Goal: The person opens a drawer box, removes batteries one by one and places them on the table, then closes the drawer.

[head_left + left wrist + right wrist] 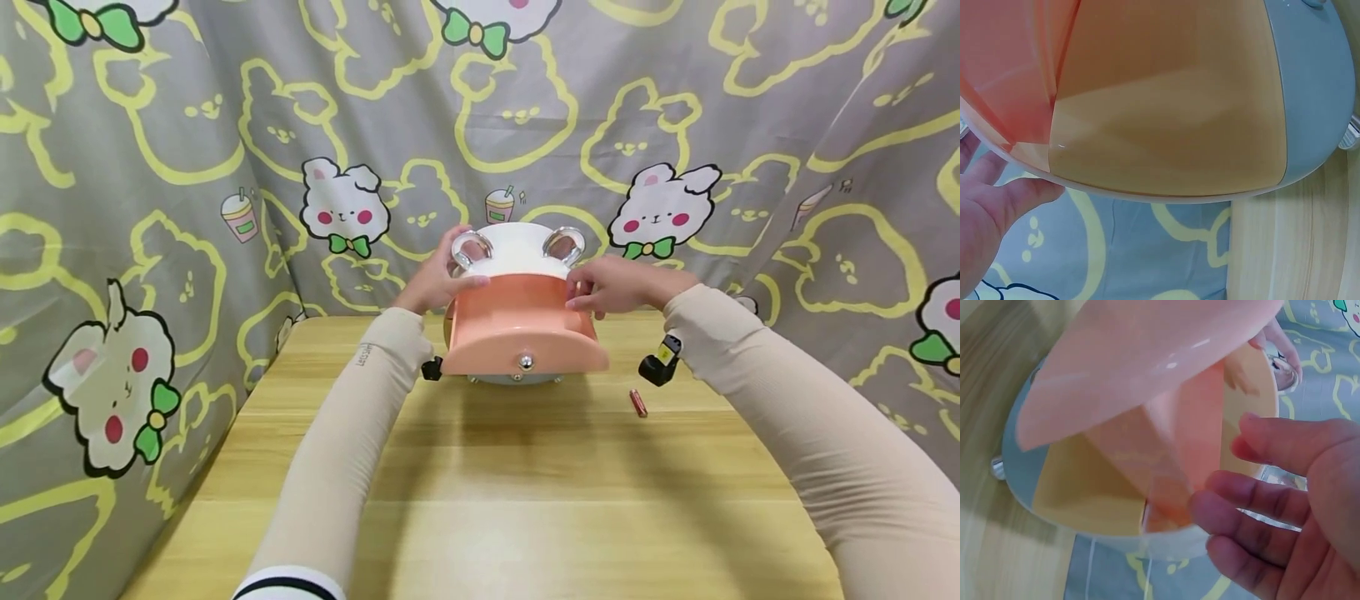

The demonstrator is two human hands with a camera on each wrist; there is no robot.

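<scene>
A storage box with a white top (517, 242) and two silver ear-shaped loops stands on the table. Its pink tilt-out drawer (525, 350) leans out at the front, with a round silver knob (527, 362). My left hand (442, 279) holds the box's upper left edge by an ear, thumb in front; in the left wrist view the thumb (1029, 194) lies at the rim. At the drawer's upper right side is my right hand (618, 285). Seen from the right wrist, its fingers (1254, 519) are loosely bent over the opening, with nothing visible between them and the thumb.
A small red cylinder, like a battery (637, 403), lies on the wooden table (510, 517) to the right of the box. A grey curtain (420, 108) with cartoon prints hangs behind the table and along its sides.
</scene>
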